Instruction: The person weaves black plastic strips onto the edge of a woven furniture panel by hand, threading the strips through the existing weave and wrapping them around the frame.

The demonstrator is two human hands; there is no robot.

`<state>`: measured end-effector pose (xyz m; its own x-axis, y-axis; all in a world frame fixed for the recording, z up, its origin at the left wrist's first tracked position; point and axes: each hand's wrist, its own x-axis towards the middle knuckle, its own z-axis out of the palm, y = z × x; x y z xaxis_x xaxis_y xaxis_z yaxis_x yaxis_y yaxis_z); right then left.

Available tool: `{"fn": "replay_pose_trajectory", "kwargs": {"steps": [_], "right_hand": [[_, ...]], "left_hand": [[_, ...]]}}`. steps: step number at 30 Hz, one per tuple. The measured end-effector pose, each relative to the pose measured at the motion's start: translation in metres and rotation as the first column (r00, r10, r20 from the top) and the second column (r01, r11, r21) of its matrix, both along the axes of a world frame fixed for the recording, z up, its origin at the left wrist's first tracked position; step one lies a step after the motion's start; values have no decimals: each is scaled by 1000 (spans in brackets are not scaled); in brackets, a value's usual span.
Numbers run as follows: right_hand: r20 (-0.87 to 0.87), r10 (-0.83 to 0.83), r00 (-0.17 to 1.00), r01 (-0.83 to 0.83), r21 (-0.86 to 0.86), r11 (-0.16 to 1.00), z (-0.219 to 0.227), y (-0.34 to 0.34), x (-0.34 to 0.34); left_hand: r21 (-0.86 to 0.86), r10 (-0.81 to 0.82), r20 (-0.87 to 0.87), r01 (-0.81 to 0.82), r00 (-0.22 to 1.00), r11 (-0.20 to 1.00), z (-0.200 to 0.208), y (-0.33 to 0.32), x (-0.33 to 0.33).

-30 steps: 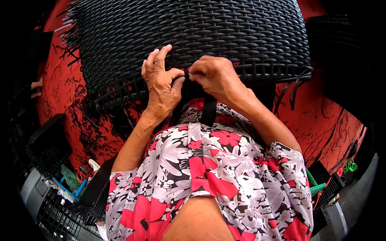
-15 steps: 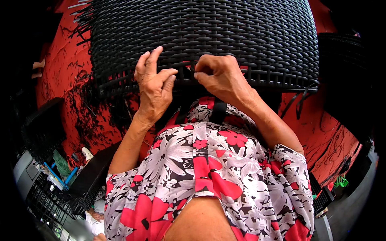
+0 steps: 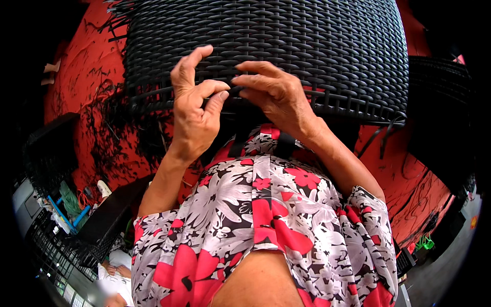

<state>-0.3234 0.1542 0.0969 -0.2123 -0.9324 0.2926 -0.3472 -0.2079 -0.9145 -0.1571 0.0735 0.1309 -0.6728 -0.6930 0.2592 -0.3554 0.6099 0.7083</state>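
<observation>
A black woven wicker panel spreads in front of me, its near border running past both hands. My left hand is at that border, left of the middle. Its thumb and forefinger tips meet in a pinch while another finger sticks up; whatever lies in the pinch is too dark to make out. Just to the right, my right hand hovers over the border with fingers apart, their tips close to the left hand's pinch. No held thing shows in it. Loose strand ends jut from the panel's far left side.
Black strand scraps litter the red floor at left. Two thin strands hang from the panel's right corner. Lower left are a dark block-shaped piece, a white shoe and a person in white. A green item lies far right.
My right hand has gone from a closed pinch at the border to spread fingers, shifting left toward my left hand. The left forefinger and thumb have drawn together. The whole view has shifted slightly.
</observation>
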Motion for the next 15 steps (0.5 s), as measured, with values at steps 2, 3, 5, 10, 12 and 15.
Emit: {"fn": "replay_pose_trajectory", "kwargs": {"steps": [2,3,5,10,12,15], "right_hand": [[198,97,975,-127,144,982,2,-4,3],[300,136,944,-203,203,958,3,-7,4],[129,102,986,-130,234,963,10,-11,1],[-147,165,975,-86,433,897,17,-21,5],[-262,239,935,-104,442,891,13,-29,11],[-445,301,843,-80,451,889,12,-41,17]], "left_hand": [[-85,-41,-34,38,999,996,11,-1,3],[-103,-44,-10,42,999,994,11,-2,7],[-21,88,7,-87,996,996,1,-2,14],[-205,61,265,-6,962,979,-43,-7,35],[-241,66,304,9,950,970,-47,-5,31],[-219,83,310,-14,947,976,-49,-5,24]]}}
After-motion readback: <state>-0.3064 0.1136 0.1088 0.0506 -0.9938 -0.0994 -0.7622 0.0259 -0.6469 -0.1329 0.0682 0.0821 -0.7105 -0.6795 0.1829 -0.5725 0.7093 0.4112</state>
